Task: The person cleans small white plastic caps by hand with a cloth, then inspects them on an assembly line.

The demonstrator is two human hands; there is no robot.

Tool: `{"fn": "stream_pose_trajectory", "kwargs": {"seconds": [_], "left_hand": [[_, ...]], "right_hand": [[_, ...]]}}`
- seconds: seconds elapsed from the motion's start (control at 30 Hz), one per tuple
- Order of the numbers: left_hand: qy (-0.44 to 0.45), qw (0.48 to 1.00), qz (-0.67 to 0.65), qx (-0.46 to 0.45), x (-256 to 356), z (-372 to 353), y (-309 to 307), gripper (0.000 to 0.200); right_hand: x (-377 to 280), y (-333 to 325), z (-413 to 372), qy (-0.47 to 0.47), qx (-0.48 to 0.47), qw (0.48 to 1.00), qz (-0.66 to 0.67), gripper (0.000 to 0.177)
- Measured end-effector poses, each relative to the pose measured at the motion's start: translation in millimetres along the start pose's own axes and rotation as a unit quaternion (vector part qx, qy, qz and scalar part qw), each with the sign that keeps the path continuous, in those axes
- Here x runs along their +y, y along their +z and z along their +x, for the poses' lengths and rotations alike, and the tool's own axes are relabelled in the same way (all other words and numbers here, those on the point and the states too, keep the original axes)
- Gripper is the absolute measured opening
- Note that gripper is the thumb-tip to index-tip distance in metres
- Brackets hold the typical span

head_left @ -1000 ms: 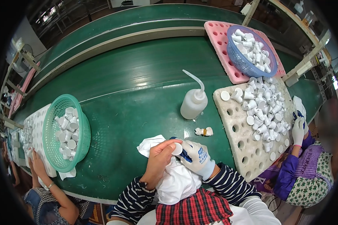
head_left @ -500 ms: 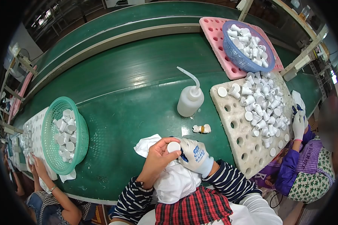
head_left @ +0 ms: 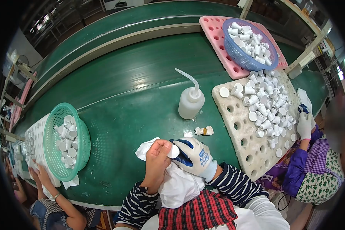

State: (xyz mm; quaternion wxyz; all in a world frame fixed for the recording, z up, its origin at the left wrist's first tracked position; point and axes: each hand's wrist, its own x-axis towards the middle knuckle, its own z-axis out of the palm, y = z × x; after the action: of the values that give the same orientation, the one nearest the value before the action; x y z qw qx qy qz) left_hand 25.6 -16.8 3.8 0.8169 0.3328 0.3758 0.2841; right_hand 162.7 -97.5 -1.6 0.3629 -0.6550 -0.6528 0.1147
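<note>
Bare and closed, my left hand [head_left: 156, 161] grips a white round-faced part [head_left: 173, 151] between thumb and fingers. My right hand [head_left: 195, 156], in a white glove with blue fingertips, is closed against the part's right side. A white cloth [head_left: 180, 186] lies beneath both hands, over my lap and the table edge. Beyond them stand a squeeze bottle [head_left: 191, 103] with a bent spout and a small white bundle [head_left: 204, 130] with a yellowish band.
A green basket [head_left: 84, 143] of white parts stands at left. More parts lie on a holed foam board [head_left: 253, 153] at right, below a blue basket [head_left: 234, 57] on pink foam [head_left: 214, 36]. Co-workers' hands are at far left [head_left: 42, 176] and right [head_left: 306, 122].
The white part has tilted and moved slightly down and left. My left fingers have shifted around it, and the gloved fingers have moved up along its right side. The view has shifted slightly.
</note>
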Motion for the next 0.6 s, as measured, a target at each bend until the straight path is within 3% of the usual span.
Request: {"fn": "stream_pose_trajectory", "kwargs": {"seconds": [0.17, 0.33, 0.43, 0.6], "left_hand": [[0.014, 0.998, 0.016, -0.06, -1, 2, -6, 0.011], [-0.008, 0.988, 0.062, -0.139, 11, -3, -4, 0.03], [-0.012, 0.984, 0.087, -0.157, 12, -2, -10, 0.034], [0.027, 0.991, 0.072, -0.108, 8, -7, 3, 0.026]], "right_hand": [[5, 3, -2, 0.011, -0.017, 0.998, 0.064, 0.056], [12, 4, -4, 0.049, -0.023, 0.993, 0.106, 0.054], [12, 2, -5, 0.042, -0.04, 0.995, 0.085, 0.052], [11, 0, -1, 0.02, -0.081, 0.995, 0.051, 0.052]]}}
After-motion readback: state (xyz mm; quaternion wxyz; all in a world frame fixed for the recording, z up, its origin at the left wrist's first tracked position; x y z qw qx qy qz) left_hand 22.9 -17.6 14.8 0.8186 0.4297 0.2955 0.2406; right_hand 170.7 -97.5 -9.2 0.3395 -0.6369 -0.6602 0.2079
